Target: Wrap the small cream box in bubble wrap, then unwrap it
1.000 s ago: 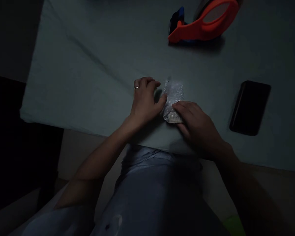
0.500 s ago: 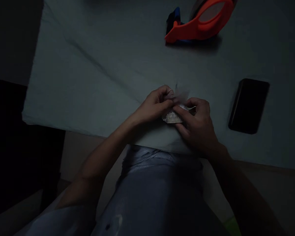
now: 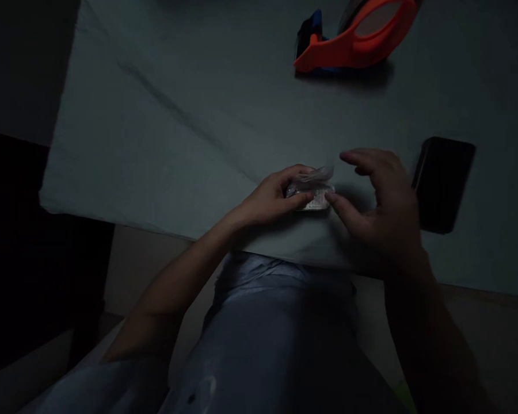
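A small pale packet in clear, crinkled plastic wrap (image 3: 320,200) sits close to the table's front edge. My left hand (image 3: 270,198) grips its left side, thumb pressed on the top and fingers curled behind it. A loose flap of the clear plastic (image 3: 322,173) stands up at the far side of the packet. To the right, my right hand (image 3: 382,204) is spread, thumb and fingers wide apart. Its thumb tip is at the packet's right end; whether it touches cannot be made out. What the wrap contains is too dark to name.
An orange and blue tape dispenser (image 3: 356,49) stands at the back of the pale table (image 3: 164,161). A black rectangular object (image 3: 445,184) lies just right of my right hand. The table's front edge runs close to my body. The scene is dim.
My right hand has let go of the packet, opened and moved right. My left hand has shifted its thumb onto the packet's top. The plastic flap leans lower than before.
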Demonstrator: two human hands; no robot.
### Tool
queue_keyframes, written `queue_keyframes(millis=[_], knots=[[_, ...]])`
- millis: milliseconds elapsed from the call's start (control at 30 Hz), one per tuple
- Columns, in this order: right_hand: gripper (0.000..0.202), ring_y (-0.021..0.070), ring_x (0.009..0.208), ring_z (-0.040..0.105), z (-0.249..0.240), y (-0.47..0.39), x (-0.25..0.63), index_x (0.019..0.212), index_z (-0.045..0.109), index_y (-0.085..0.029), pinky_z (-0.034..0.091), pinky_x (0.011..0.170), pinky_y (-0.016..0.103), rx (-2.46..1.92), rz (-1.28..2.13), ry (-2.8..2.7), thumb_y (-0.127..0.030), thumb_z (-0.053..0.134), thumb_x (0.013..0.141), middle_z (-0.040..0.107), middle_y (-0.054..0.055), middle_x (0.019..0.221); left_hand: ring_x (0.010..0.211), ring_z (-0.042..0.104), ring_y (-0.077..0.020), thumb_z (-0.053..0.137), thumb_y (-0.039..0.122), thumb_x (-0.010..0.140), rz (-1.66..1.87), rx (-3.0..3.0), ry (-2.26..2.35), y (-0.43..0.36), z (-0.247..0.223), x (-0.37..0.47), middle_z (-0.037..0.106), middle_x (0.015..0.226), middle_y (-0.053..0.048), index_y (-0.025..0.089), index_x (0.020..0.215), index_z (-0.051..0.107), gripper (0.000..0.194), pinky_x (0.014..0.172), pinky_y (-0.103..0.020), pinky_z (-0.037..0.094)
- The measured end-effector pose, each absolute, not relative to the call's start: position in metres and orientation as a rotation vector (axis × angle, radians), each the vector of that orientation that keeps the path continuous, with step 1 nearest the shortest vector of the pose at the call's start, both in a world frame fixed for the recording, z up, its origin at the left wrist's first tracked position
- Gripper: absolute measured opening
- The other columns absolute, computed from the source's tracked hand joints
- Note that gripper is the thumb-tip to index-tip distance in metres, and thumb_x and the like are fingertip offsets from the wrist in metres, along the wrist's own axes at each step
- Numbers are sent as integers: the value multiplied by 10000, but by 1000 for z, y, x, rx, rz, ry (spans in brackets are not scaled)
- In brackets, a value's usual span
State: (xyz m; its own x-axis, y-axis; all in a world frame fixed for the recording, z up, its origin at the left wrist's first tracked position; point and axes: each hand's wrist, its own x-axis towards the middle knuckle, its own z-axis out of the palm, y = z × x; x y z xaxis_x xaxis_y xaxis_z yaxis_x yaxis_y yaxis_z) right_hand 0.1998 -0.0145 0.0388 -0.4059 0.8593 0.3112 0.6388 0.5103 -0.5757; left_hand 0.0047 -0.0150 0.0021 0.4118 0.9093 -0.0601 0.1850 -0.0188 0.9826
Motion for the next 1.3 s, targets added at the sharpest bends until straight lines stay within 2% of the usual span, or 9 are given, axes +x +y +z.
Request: queue_keyframes(millis=[100, 233, 400, 500, 633, 833, 1067, 1233, 1300], knots=[[357, 304, 1137, 557, 49, -6, 192, 1237, 541, -253, 457, 957, 532, -1151, 481, -2257, -327, 537, 888, 631, 85, 1191, 968, 630, -185, 592, 273, 858, 783, 1512, 1023, -16, 3, 5, 657, 1074, -57, 168, 1126, 596, 288, 861, -316, 506], [228, 305, 1093, 582, 53, -7, 182, 1067, 643, -278, 435, 962, 557, -1130, 485, -2319, -292, 467, 922, 687, 54, 1002, 995, 633, -182, 563, 225, 869, 814, 1567, 988, -16, 5, 3, 663, 1084, -58, 165, 1095, 606, 238, 899, -320, 502], [134, 270, 984, 620, 43, -21, 189, 917, 659, -246, 459, 938, 522, -1009, 375, -2318, -234, 529, 886, 698, 46, 916, 1221, 539, -244, 747, 252, 728, 721, 1762, 869, -16, 2, -3, 564, 1310, -125, 155, 1273, 509, 603, 1039, -369, 436], [55, 264, 977, 617, 30, -30, 196, 872, 645, -217, 480, 898, 490, -933, 252, -2295, -210, 601, 839, 695, 55, 924, 1264, 511, -253, 696, 187, 740, 755, 1842, 897, -18, -3, -3, 544, 1334, -151, 133, 1303, 490, 602, 1062, -384, 416], [42, 250, 1005, 601, 12, -39, 196, 839, 650, -234, 478, 882, 458, -967, 171, -2235, -208, 618, 832, 688, 36, 925, 1246, 531, -246, 660, 161, 731, 772, 1884, 936, -20, -8, -2, 561, 1325, -125, 170, 1298, 507, 586, 1043, -388, 438], [139, 233, 1022, 601, -4, -47, 192, 913, 657, -256, 452, 920, 441, -973, 64, -2188, -159, 646, 814, 712, 14, 917, 1249, 532, -234, 641, 140, 737, 779, 1863, 962, -21, -9, -2, 568, 1327, -127, 146, 1304, 511, 582, 1058, -360, 427], [403, 256, 1214, 552, -10, -59, 209, 1222, 564, -231, 392, 999, 437, -942, -9, -2396, -146, 584, 829, 684, 64, 1197, 1257, 520, -242, 634, 184, 777, 737, 1854, 941, -19, -6, -5, 536, 1352, -122, 183, 1328, 482, 571, 1052, -382, 432], [432, 259, 1257, 523, -13, -59, 216, 1248, 548, -219, 382, 1018, 440, -878, -53, -2441, -153, 568, 822, 667, 68, 1237, 1236, 533, -280, 761, 378, 717, 684, 1860, 908, -17, -1, -6, 536, 1344, -130, 195, 1325, 483, 693, 1035, -416, 448], [418, 261, 1259, 521, -13, -58, 216, 1235, 558, -221, 389, 1013, 446, -860, -64, -2446, -152, 550, 823, 666, 65, 1239, 1211, 555, -278, 755, 430, 724, 713, 1834, 938, -17, -1, -5, 565, 1314, -127, 193, 1297, 512, 666, 1021, -417, 457]])
